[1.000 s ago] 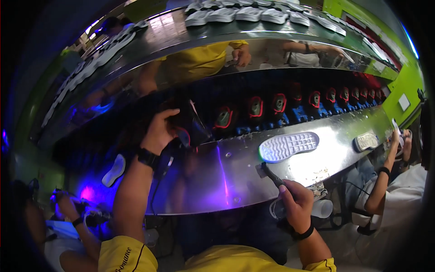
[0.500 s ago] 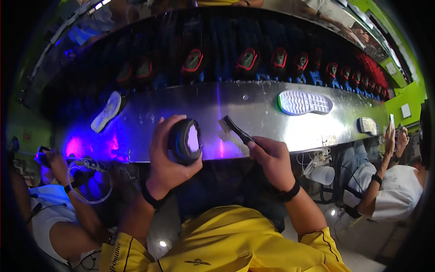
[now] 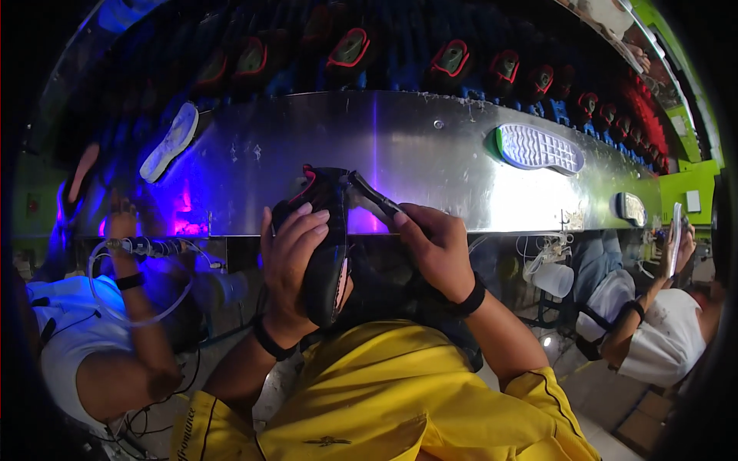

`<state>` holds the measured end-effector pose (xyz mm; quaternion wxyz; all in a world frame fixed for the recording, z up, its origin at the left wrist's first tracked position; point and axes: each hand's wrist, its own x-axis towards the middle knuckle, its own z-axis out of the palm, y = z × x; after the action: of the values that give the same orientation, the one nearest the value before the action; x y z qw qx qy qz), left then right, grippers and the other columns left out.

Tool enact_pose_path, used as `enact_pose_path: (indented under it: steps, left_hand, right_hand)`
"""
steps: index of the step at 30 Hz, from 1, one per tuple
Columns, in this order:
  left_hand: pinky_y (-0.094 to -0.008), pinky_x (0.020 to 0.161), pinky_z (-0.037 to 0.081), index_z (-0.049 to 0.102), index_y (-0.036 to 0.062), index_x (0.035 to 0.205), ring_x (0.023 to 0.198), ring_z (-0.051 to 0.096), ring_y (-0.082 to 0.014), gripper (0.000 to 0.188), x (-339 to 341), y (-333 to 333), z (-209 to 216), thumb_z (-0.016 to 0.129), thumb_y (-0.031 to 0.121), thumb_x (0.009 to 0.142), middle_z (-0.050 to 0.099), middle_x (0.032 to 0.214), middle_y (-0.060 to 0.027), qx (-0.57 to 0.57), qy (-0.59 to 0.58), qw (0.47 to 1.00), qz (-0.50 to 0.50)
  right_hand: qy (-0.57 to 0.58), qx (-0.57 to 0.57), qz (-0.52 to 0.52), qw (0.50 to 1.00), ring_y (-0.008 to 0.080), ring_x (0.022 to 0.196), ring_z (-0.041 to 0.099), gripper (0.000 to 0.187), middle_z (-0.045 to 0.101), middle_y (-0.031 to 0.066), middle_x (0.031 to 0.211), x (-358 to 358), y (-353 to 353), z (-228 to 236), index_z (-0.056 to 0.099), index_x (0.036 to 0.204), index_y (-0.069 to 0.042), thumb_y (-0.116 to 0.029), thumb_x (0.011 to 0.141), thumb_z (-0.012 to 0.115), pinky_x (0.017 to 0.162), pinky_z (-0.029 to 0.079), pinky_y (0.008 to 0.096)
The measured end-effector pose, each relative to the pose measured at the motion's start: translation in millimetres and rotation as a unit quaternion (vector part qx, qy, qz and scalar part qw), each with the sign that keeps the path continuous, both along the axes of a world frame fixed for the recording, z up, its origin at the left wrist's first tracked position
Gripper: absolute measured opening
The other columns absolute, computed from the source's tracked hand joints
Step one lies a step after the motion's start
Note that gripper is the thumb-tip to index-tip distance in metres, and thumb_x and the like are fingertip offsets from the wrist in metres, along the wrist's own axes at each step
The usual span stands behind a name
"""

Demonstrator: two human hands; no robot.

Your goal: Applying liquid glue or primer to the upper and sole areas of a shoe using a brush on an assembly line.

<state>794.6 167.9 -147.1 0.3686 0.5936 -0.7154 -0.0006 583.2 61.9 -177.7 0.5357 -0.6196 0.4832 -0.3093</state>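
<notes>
My left hand [image 3: 286, 257] is wrapped round a black shoe upper [image 3: 329, 265] with red trim near its opening. The upper is held on its side above my lap, and a pale strip of its underside shows beside my fingers. In my right hand [image 3: 442, 250] is a black-handled brush [image 3: 375, 197], pinched near the handle's end. The brush head reaches the far end of the upper and appears to touch its edge; the bristles are hard to make out. Part of the upper is hidden behind my left fingers.
A metal bench [image 3: 292, 146] runs across in front of me. On it lie a white sole [image 3: 171, 142] at left, a white treaded sole [image 3: 542, 148] at right and a smaller sole [image 3: 632, 208] farther right. Beyond stand several red-trimmed shoes [image 3: 450, 58]. Co-workers sit on both sides.
My left hand has turned the shoe upper from its pale underside to its side and drawn it nearer. The brush has come left to the upper. The view has tilted down.
</notes>
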Motion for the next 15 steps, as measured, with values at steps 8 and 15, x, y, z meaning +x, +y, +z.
enact_pose_path:
  steps: [8,15]
  left_hand:
    - [-0.0684,0.129,0.024,0.047,0.0041,0.144,0.14,0.056,-0.0453,0.068,1.3,1.0,-3.6,0.078,0.01,0.083,0.061,0.141,-0.0214,0.009,0.015,1.0,0.007]
    - [-0.0655,0.129,0.025,0.051,0.0033,0.145,0.143,0.055,-0.0443,0.075,-8.9,-8.1,15.0,0.08,0.008,0.076,0.061,0.145,-0.0198,0.042,0.002,0.999,0.021]
  right_hand:
    - [-0.092,0.182,0.082,0.975,0.0065,0.07,0.057,0.024,0.069,0.0018,0.074,-29.0,17.6,33.4,0.078,0.108,0.005,-0.018,0.106,0.073,0.063,0.046,0.0278]
    - [-0.109,0.021,0.064,0.992,0.0131,0.068,0.059,0.019,0.07,0.0084,0.08,-40.3,36.1,47.8,0.076,0.111,0.006,-0.012,0.103,0.074,0.064,0.046,0.029]
